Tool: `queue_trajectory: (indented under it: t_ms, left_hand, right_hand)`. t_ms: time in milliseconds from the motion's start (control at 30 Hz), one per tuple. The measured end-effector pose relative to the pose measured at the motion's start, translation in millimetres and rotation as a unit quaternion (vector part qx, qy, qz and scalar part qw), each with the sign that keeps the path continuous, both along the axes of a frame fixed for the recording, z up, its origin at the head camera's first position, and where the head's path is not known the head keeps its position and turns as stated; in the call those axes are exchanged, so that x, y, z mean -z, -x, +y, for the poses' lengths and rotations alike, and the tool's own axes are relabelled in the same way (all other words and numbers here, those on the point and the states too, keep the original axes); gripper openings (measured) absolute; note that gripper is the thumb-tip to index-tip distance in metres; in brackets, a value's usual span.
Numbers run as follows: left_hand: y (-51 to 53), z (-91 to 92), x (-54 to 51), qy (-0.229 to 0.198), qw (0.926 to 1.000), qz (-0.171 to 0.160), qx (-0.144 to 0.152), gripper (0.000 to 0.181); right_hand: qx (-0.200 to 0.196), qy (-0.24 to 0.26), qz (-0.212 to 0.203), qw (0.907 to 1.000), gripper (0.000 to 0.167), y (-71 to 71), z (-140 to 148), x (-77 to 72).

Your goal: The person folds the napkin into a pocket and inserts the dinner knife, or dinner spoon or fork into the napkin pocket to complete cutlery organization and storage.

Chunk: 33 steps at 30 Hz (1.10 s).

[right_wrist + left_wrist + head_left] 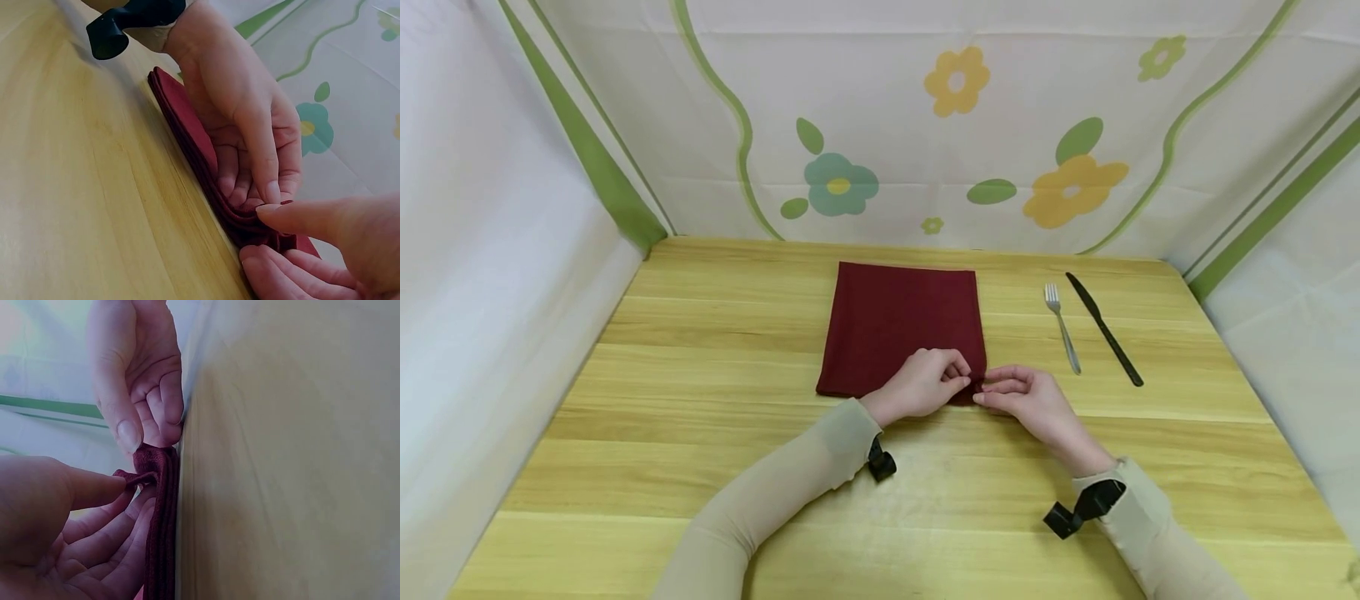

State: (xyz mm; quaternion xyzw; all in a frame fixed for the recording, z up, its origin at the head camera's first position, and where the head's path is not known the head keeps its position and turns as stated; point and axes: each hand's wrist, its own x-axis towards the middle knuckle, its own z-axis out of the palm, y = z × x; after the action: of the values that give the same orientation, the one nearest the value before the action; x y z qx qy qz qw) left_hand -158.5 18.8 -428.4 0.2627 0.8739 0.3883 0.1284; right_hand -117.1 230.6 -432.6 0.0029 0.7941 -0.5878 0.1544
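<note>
A dark red cloth napkin (902, 321), folded into a layered square, lies flat on the wooden table. At its near right corner, my left hand (925, 383) rests over the cloth and pinches a raised fold between thumb and fingers. My right hand (1030, 404) comes in from the right and holds the same corner, thumb above and fingers at the edge. The left wrist view shows the stacked layers of the napkin (164, 519) edge-on, the corner bunched up. In the right wrist view, the two hands' fingertips meet at the bunched cloth, which they partly hide.
To the right of the napkin lie a silver fork (1063, 329) and a black knife (1105, 329), side by side. White curtains with flower prints (880, 125) stand along the table's back and sides. Both wrists carry black cameras.
</note>
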Motion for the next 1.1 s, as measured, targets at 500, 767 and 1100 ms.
queue_trajectory:
  t_ms: [500, 767, 1100]
  left_hand:
    - [-6.2, 1.4, -1.6, -0.02, 0.9996, -0.018, 0.007, 0.005]
    - [-0.8, -8.8, -6.5, -0.072, 0.9965, -0.041, 0.013, 0.007]
    - [13.2, -35.5, -17.3, -0.125, 0.9901, -0.058, -0.027, 0.013]
  right_hand:
    - [-0.004, 0.045, -0.037, 0.9983, 0.041, -0.7, 7, -2.0]
    - [-0.001, 0.024, -0.019, 0.9995, 0.027, -0.5, 8, -0.2]
    - [-0.007, 0.022, -0.007, 0.9997, 0.027, 1.6, 13, 0.6]
